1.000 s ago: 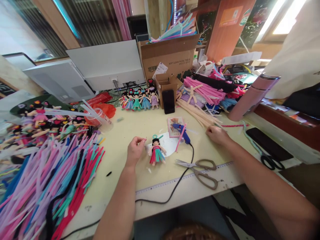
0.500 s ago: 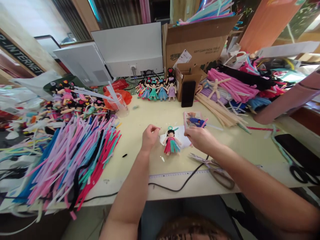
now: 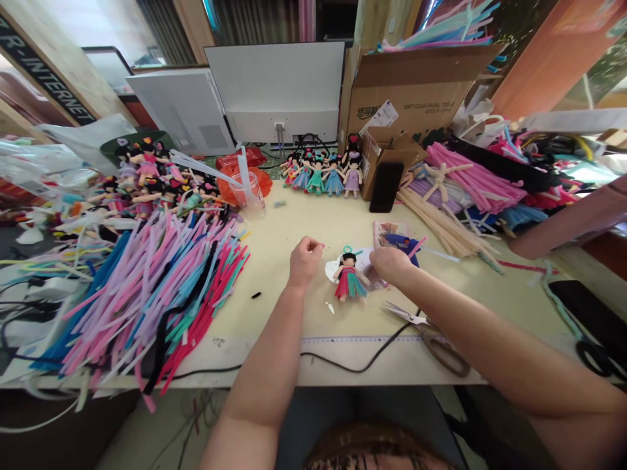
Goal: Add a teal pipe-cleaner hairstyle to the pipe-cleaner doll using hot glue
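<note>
Doll of pipe cleaners, black hair, red-green skirt (image 3: 349,281), lies between both hands. Left hand (image 3: 304,260) pinches a tiny piece (image 3: 321,246); right hand (image 3: 389,264) curls beside the doll, its grip not clear. So small a piece needs a firm pinch.

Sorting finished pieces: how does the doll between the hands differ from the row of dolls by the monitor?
The doll lies flat and alone on white paper; the row of dolls stands upright, side by side. The doll's skirt mixes red and teal strips; the row of dolls wears mostly single colours: pink, teal, blue, lilac. All have black hair.
</note>
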A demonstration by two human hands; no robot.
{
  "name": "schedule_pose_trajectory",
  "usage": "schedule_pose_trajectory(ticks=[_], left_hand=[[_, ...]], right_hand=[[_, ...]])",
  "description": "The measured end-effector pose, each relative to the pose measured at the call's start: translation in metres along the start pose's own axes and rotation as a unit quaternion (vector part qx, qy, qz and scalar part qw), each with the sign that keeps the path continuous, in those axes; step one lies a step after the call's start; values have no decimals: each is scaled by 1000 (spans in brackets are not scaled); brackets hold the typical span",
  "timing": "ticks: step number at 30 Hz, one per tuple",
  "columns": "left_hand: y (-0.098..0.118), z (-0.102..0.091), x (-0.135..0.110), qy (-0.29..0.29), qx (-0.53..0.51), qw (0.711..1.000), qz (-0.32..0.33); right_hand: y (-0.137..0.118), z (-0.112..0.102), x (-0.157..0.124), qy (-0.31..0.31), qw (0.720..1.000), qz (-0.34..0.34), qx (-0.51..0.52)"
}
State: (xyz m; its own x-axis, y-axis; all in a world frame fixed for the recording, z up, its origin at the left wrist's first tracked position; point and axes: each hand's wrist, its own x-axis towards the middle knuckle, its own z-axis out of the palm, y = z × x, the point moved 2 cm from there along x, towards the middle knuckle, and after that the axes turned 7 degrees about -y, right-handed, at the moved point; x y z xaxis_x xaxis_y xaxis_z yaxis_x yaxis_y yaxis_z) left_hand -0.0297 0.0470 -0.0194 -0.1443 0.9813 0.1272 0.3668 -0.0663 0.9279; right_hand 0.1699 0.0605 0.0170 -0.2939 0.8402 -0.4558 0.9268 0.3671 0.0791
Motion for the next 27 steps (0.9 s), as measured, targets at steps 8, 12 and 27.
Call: schedule_pose_trajectory(ticks=[8, 12, 27], left_hand=[[2, -4, -1, 12, 13, 1000, 2], [1, -3, -1, 17, 22, 1000, -3], [-12, 6, 2, -3, 18, 998, -54]], right_hand=[[-3, 5, -7, 14, 999, 30, -10], [2, 3, -4, 38, 999, 22, 23], [121, -176, 14, 349, 765, -34, 540]])
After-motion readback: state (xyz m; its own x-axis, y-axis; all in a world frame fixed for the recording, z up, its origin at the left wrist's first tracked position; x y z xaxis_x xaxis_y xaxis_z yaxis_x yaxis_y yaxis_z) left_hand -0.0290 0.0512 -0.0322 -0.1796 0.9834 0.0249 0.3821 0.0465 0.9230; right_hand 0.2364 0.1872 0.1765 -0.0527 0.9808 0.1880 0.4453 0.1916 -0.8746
